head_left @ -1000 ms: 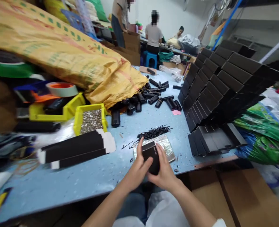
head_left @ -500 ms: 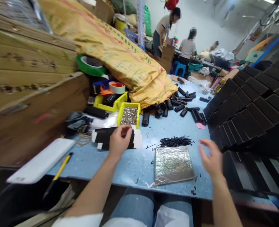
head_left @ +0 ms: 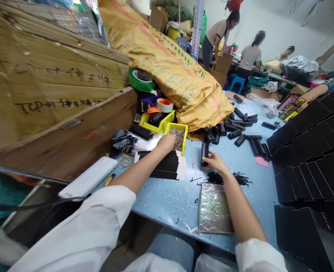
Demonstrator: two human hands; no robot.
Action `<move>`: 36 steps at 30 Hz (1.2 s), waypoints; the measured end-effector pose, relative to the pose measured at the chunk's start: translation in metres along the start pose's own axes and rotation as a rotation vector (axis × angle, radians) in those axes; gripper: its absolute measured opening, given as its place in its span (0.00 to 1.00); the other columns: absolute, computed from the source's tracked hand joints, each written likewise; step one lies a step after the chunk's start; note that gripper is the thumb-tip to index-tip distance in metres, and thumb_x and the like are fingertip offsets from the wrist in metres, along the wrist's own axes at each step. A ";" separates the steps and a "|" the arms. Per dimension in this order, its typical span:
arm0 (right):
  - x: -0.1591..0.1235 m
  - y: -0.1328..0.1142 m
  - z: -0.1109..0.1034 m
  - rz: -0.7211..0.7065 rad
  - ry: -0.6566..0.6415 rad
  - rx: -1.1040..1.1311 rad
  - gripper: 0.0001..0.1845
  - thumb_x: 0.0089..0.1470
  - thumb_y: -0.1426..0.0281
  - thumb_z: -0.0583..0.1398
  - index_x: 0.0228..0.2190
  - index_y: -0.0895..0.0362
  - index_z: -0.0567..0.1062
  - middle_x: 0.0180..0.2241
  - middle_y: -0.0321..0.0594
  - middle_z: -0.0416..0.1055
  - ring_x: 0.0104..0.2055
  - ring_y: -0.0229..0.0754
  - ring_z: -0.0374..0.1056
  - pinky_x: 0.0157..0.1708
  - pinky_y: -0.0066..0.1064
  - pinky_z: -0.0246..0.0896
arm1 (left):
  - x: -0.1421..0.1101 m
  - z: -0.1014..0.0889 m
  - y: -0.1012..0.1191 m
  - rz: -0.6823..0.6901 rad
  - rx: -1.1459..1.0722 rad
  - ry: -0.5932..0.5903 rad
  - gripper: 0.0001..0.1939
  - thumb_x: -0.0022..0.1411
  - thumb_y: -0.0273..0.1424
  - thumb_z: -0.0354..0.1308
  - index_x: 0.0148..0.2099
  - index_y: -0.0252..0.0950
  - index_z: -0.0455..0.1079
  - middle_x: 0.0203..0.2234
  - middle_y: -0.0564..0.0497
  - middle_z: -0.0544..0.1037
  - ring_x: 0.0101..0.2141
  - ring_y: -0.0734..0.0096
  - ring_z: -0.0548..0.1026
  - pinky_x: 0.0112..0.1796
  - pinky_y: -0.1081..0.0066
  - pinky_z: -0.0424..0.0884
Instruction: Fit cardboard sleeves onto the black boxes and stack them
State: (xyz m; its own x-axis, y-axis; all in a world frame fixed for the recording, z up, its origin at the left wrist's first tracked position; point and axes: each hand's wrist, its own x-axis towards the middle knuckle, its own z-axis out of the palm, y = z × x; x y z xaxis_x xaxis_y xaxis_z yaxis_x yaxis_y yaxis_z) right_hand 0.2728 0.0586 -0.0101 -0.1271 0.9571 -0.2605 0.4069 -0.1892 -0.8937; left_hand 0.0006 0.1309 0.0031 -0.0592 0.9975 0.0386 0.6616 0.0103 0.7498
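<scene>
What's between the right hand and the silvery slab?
A heap of thin black pieces lies between the right hand and the silvery slab, seen in the head view.

From where I stand, the left hand (head_left: 167, 143) has its fingertips out of sight in the yellow bin (head_left: 186, 139), so I can't tell whether they grip anything. Right of the bin, fine detail on the black case (head_left: 204, 153) in the right hand (head_left: 216, 163) is blurred, the right forearm (head_left: 242, 211) covers part of the silver pad (head_left: 213, 211), and the picture's edge cuts off the black boxes (head_left: 308, 170).
</scene>
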 end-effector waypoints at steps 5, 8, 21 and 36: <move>-0.119 0.061 -0.034 -0.101 0.123 0.677 0.21 0.55 0.55 0.57 0.47 0.52 0.70 0.38 0.39 0.74 0.37 0.46 0.76 0.41 0.45 0.71 | -0.046 0.011 0.026 0.051 -0.169 -0.027 0.07 0.59 0.27 0.57 0.36 0.34 0.77 0.36 0.44 0.79 0.43 0.60 0.74 0.48 0.64 0.67; -0.164 0.080 -0.020 -0.147 0.414 0.667 0.14 0.54 0.59 0.62 0.40 0.53 0.72 0.33 0.37 0.74 0.37 0.44 0.74 0.45 0.42 0.68 | -0.123 0.048 0.051 -0.081 -0.580 -0.197 0.10 0.59 0.33 0.61 0.42 0.34 0.77 0.31 0.47 0.80 0.31 0.67 0.76 0.38 0.67 0.72; -0.171 -0.018 0.020 -0.331 0.607 1.268 0.11 0.53 0.58 0.59 0.29 0.52 0.64 0.23 0.27 0.55 0.22 0.32 0.56 0.29 0.28 0.60 | -0.263 0.094 0.095 -0.566 -1.406 -0.305 0.20 0.41 0.29 0.75 0.37 0.34 0.72 0.28 0.53 0.78 0.29 0.78 0.75 0.34 0.76 0.73; -0.179 0.020 0.020 -0.431 0.649 0.914 0.10 0.49 0.61 0.61 0.25 0.52 0.65 0.20 0.28 0.58 0.21 0.35 0.59 0.27 0.32 0.62 | -0.269 0.101 0.078 -0.109 -0.905 -0.217 0.16 0.52 0.30 0.66 0.42 0.38 0.65 0.41 0.48 0.75 0.39 0.68 0.74 0.41 0.69 0.73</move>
State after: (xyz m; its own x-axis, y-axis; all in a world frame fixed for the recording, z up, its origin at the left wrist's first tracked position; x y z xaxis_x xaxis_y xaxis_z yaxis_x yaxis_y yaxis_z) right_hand 0.2855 -0.1211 0.0111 0.4910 0.8626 0.1218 -0.3829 0.3392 -0.8593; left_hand 0.1431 -0.1295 -0.0155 0.1148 0.9864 -0.1179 -0.1785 0.1372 0.9743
